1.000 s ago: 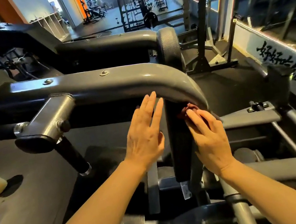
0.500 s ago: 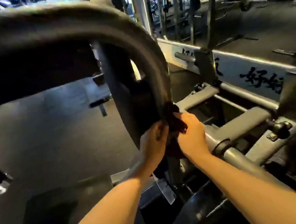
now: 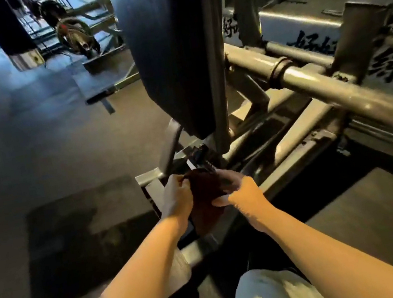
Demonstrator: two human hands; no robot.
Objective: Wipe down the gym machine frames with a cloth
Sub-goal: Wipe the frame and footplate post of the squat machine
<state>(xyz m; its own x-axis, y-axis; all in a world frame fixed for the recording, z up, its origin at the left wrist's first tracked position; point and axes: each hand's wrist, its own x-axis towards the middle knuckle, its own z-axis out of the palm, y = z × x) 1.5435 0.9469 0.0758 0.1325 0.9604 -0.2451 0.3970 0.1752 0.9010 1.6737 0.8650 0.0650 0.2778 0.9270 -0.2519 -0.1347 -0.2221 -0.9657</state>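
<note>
1. Both hands are meeting low in the middle of the view, holding a dark reddish cloth (image 3: 204,194) between them, just in front of the base of the gym machine frame (image 3: 214,73).
2. The left hand (image 3: 176,198) is gripping the cloth's left edge, its fingers (image 3: 182,180) curling round the top of the fabric.
3. The right hand (image 3: 242,193) is pinching the cloth's right side, with its thumb lying across the lower fabric and its fingers tucked behind it.
4. The cloth is hanging bunched between the two hands, its lower part drooping down toward the floor bars of the machine; whether it is touching the metal is hard to tell through the blur.
5. A large black pad (image 3: 168,58) is standing upright on the frame's vertical post, directly above the hands.
6. A thick grey tube (image 3: 334,85) with a dark collar is running diagonally from the post toward the right edge.
7. Behind that tube, a pale wall panel is showing large black brush lettering (image 3: 388,67).
8. A barbell with plates (image 3: 74,34) is sitting on a rack at the upper left, well apart from the hands.
9. A dark rubber mat (image 3: 80,234) is lying on the floor to the left of the forearms.
10. A knee in light-coloured fabric (image 3: 275,293) is showing at the bottom edge, under the right forearm.
</note>
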